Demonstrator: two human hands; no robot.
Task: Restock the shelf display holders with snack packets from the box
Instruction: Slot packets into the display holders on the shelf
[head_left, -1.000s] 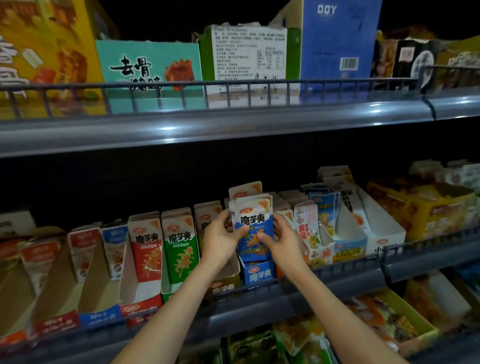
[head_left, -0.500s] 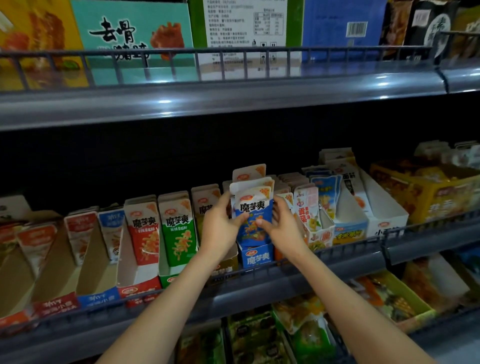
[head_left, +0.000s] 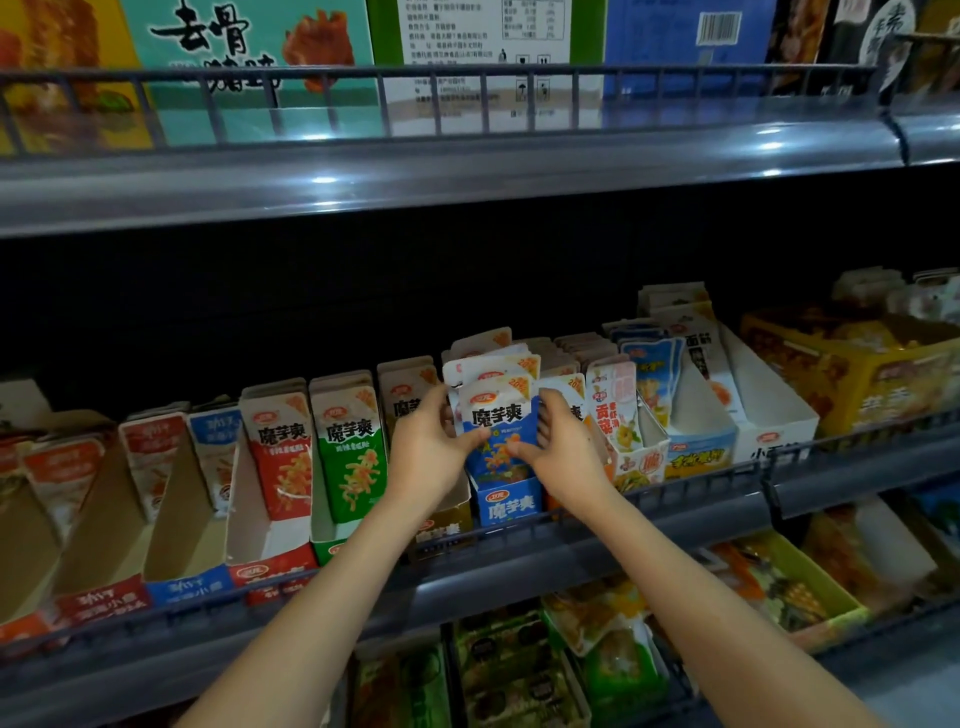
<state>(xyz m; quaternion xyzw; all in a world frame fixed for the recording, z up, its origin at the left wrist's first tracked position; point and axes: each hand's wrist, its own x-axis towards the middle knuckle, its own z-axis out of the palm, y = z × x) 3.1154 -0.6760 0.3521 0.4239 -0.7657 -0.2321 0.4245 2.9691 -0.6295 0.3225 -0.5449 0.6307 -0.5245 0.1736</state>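
A stack of blue-and-white snack packets (head_left: 498, 415) stands in the blue display holder (head_left: 511, 506) on the middle shelf. My left hand (head_left: 428, 452) grips the stack's left side, thumb on the front packet. My right hand (head_left: 563, 449) grips its right side, thumb on the front too. The packets' lower ends sit inside the holder. Holders with red packets (head_left: 280, 452) and green packets (head_left: 350, 447) stand to the left. The supply box is not in view.
A wire rail (head_left: 597, 512) runs along the middle shelf's front edge. Half-filled cardboard holders (head_left: 104, 525) stand at the left, white holders (head_left: 769, 415) and a yellow box (head_left: 852, 374) at the right. Large cartons (head_left: 249, 57) line the top shelf. Bagged snacks (head_left: 597, 654) fill the shelf below.
My view has tilted down a little, so the shelves sit higher in frame. Both hands stay on the blue packets, which have sunk slightly into the holder.
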